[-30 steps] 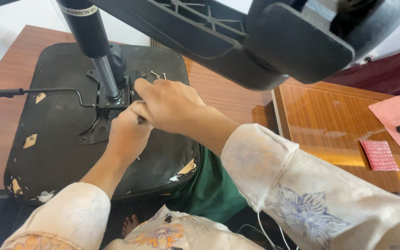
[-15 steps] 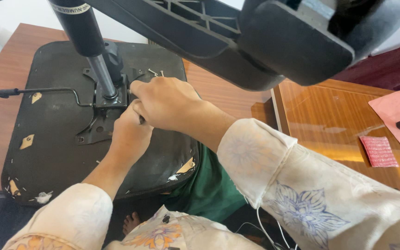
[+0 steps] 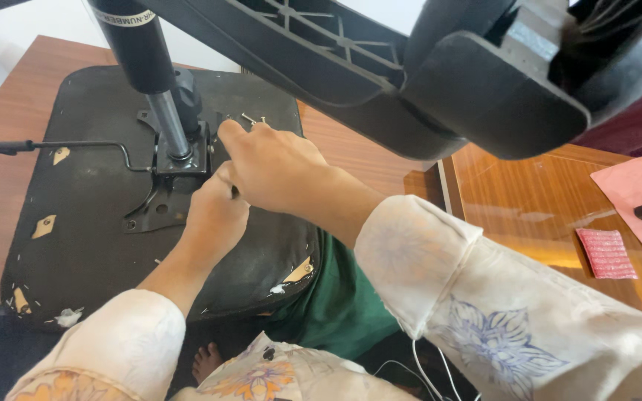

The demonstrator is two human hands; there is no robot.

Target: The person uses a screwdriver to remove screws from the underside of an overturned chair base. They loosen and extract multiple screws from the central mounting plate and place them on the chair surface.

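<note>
Both hands crowd the bracket (image 3: 176, 160): left hand (image 3: 213, 215) fisted on a hidden tool, right hand (image 3: 276, 167) cupped over it; a slip could scatter nearby screws (image 3: 253, 119).

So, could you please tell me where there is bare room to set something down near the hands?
Bare wood lies on the brown table right of the seat underside, and on the glossy table left of the red pad. It is crowded around the metal bracket, where the left hand and right hand meet.
</note>
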